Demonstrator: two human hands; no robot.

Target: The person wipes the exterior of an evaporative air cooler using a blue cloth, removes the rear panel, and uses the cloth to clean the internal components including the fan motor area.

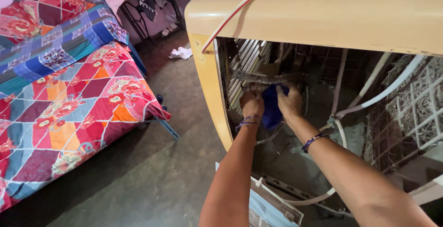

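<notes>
Both arms reach into the open side of a beige air cooler [323,14]. The left hand [251,103] and the right hand [290,102] are each clamped on a blue cloth [272,109], bunched between them and pressed toward the far inner wall, by the slatted louvres [247,65]. White hoses [383,90] run along the right of the cabinet. A red-and-white cord [230,17] crosses its top. To the left stands a bed with a patchwork quilt [69,97].

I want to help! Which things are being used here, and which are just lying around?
In use: left hand, right hand, blue cloth, open beige cooler cabinet.
Lying about: patchwork bed cover, white rag on the floor.
</notes>
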